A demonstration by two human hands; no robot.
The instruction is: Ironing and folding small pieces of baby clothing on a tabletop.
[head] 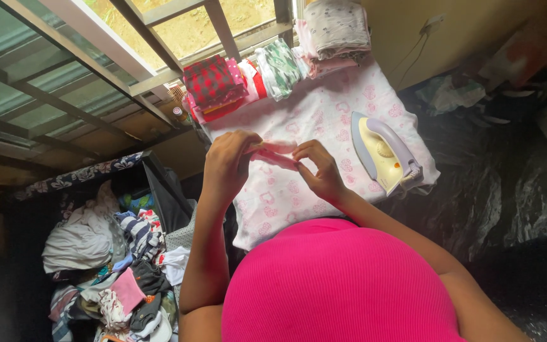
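Observation:
A small pale pink cloth item [278, 152] is pinched between both my hands above a white ironing surface with pink prints [314, 111]. My left hand [228, 163] grips its left end. My right hand [319, 170] holds its right end with the fingertips. An electric iron [384, 151], cream with a lilac handle, lies on the cloth to the right of my right hand.
Folded clothes are stacked at the far edge: a red checked pile [213, 82], a green-and-white piece [280, 66] and a grey-pink pile [335, 31]. A dark basket [153, 183] of mixed unfolded clothes stands at my left. Window bars are beyond; dark plastic sheeting [514, 190] at right.

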